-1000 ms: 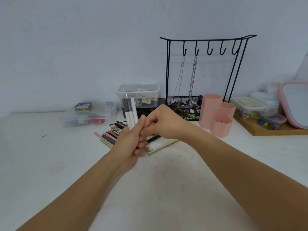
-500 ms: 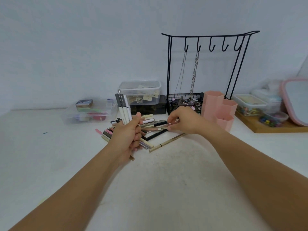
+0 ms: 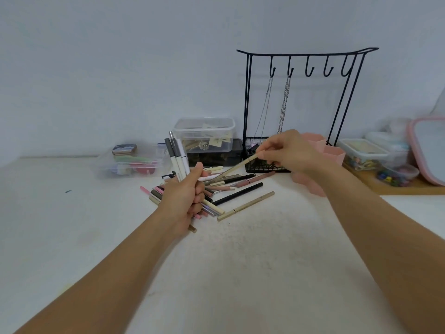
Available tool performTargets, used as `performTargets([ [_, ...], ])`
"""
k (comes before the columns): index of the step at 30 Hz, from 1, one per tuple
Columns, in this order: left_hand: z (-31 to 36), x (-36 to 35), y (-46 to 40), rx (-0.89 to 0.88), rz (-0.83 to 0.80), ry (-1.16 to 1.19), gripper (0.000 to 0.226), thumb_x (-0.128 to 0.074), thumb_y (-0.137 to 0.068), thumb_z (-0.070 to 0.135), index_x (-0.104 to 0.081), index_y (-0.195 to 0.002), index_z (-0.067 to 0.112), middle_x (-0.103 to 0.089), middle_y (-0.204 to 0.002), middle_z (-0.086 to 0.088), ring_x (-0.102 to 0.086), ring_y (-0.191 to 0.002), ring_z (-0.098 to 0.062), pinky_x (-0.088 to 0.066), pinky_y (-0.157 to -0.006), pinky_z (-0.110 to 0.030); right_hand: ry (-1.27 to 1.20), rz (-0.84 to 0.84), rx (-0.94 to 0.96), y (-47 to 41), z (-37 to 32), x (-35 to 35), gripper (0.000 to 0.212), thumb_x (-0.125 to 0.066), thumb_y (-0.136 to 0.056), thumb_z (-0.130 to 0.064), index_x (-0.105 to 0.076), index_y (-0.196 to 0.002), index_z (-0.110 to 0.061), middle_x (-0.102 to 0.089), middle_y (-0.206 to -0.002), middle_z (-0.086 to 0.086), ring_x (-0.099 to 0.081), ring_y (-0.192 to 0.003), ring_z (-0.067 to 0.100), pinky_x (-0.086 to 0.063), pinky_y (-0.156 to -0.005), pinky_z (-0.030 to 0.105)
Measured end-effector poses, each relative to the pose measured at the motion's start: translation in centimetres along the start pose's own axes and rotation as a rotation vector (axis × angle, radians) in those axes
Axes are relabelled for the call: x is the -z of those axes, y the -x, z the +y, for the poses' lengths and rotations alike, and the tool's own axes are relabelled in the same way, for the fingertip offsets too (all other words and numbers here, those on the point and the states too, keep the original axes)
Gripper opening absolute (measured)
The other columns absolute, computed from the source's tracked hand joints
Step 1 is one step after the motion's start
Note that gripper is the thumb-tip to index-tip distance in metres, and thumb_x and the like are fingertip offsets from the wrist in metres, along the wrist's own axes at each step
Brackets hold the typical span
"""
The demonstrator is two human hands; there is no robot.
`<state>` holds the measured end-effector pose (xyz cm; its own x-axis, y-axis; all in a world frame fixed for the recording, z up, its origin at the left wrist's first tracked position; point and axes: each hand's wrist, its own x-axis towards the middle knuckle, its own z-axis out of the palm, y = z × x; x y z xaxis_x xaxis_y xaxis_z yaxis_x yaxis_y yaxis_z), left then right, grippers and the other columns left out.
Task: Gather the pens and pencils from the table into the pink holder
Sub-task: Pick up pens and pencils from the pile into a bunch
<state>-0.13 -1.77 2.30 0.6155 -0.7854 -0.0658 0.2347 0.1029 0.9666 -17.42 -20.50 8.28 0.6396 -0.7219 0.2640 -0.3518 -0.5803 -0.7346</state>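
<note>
1. Pens and pencils [image 3: 237,189] lay in a heap near the table's [image 3: 240,273] back edge, mostly pointing left to right; the left hand [image 3: 186,196] gripped a bunch of pens [image 3: 177,156] standing up.
2. The right hand [image 3: 290,150] pinched one beige pencil [image 3: 232,168], tilted down toward the heap; the pink holder [image 3: 333,154] stood just behind that hand, so the right was nearer.
3. The hand hid most of the holder; I could not see inside it.
</note>
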Motion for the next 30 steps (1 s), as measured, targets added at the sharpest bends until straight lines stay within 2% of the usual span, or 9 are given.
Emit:
performTargets([
  [3, -0.1, 0.0, 0.1, 0.005, -0.03, 0.024, 0.03, -0.06, -0.099, 0.043, -0.068, -0.094, 0.015, -0.039, -0.054, 0.004, -0.027, -0.04, -0.007, -0.025, -0.034, -0.019, -0.375, 0.046, -0.056, 0.3, -0.8, 1.3, 0.011, -0.073, -0.089, -0.007, -0.076, -0.1, -0.005, -0.075, -0.083, 0.01, -0.068, -0.069, 0.01, -0.054, -0.062, 0.016],
  [7, -0.1, -0.2, 0.2, 0.037, -0.101, 0.083, 0.029, -0.058, -0.099, 0.043, -0.065, -0.103, 0.016, -0.041, -0.056, 0.004, -0.029, -0.038, -0.005, -0.025, -0.035, -0.018, -0.781, 0.064, -0.084, 0.9, -2.5, 1.0, 0.008, -0.07, -0.09, -0.001, -0.071, -0.097, 0.002, -0.076, -0.086, 0.015, -0.075, -0.081, 0.019, -0.059, -0.072, 0.021],
  [12, -0.4, -0.6, 0.2, -0.035, -0.116, 0.125, 0.045, -0.062, -0.088, 0.049, -0.066, -0.119, 0.017, -0.038, -0.059, 0.005, -0.03, -0.04, -0.004, -0.024, -0.037, -0.017, -0.985, -0.196, -0.233, 2.1, -5.3, -3.1, 0.003, -0.065, -0.087, 0.009, -0.067, -0.088, 0.006, -0.074, -0.086, 0.017, -0.076, -0.08, 0.021, -0.061, -0.071, 0.022],
  [17, 0.1, -0.9, 0.5, -0.08, -0.067, 0.178, 0.042, -0.06, -0.09, 0.053, -0.068, -0.103, 0.015, -0.04, -0.055, 0.003, -0.031, -0.042, -0.005, -0.028, -0.036, -0.016, -0.921, -0.39, -0.259, 3.6, -5.5, -7.7, 0.008, -0.07, -0.084, 0.01, -0.068, -0.082, 0.003, -0.075, -0.087, 0.02, -0.076, -0.079, 0.022, -0.063, -0.076, 0.026],
  [19, 0.3, -0.8, 0.7, -0.09, -0.049, 0.112, 0.047, -0.06, -0.085, 0.059, -0.07, -0.102, 0.017, -0.041, -0.053, 0.002, -0.03, -0.038, -0.006, -0.028, -0.035, -0.018, -0.886, -0.384, -0.239, 3.8, -5.4, -8.2, 0.008, -0.074, -0.082, 0.009, -0.069, -0.084, 0.002, -0.075, -0.088, 0.02, -0.076, -0.08, 0.023, -0.063, -0.076, 0.027],
  [22, 0.2, -0.7, 0.9, -0.077, -0.025, -0.02, 0.044, -0.072, -0.077, 0.06, -0.065, -0.081, 0.017, -0.041, -0.049, 0.002, -0.029, -0.037, -0.01, -0.028, -0.041, -0.02, -0.731, -0.348, -0.147, 3.8, -5.4, -8.0, 0.013, -0.078, -0.077, 0.012, -0.07, -0.086, 0.006, -0.075, -0.083, 0.018, -0.076, -0.079, 0.025, -0.063, -0.075, 0.029],
  [24, 0.1, -0.7, 0.8, -0.061, -0.028, -0.044, 0.04, -0.076, -0.08, 0.054, -0.061, -0.073, 0.018, -0.04, -0.048, 0.002, -0.03, -0.037, -0.012, -0.028, -0.046, -0.025, -0.626, -0.327, -0.082, 3.8, -5.3, -8.0, 0.016, -0.081, -0.074, 0.012, -0.071, -0.087, 0.008, -0.076, -0.081, 0.02, -0.077, -0.078, 0.027, -0.063, -0.076, 0.032],
  [27, 0.1, -0.9, 0.8, -0.055, -0.005, -0.107, 0.037, -0.069, -0.091, 0.049, -0.062, -0.075, 0.016, -0.044, -0.05, 0.0, -0.036, -0.038, -0.013, -0.03, -0.048, -0.027, -0.448, -0.285, 0.014, 3.8, -5.4, -8.3, 0.02, -0.086, -0.071, 0.007, -0.072, -0.086, 0.008, -0.076, -0.079, 0.02, -0.075, -0.072, 0.022, -0.062, -0.072, 0.028],
  [30, 0.0, -1.1, 0.7, -0.044, 0.054, -0.158, 0.035, -0.06, -0.097, 0.044, -0.065, -0.079, 0.014, -0.061, -0.056, -0.002, -0.054, -0.04, -0.014, -0.035, -0.046, -0.024, -0.284, -0.27, 0.064, 3.1, -5.1, -7.5, 0.018, -0.087, -0.074, -0.003, -0.074, -0.085, 0.001, -0.074, -0.067, 0.005, -0.069, -0.061, 0.012, -0.06, -0.064, 0.025],
])
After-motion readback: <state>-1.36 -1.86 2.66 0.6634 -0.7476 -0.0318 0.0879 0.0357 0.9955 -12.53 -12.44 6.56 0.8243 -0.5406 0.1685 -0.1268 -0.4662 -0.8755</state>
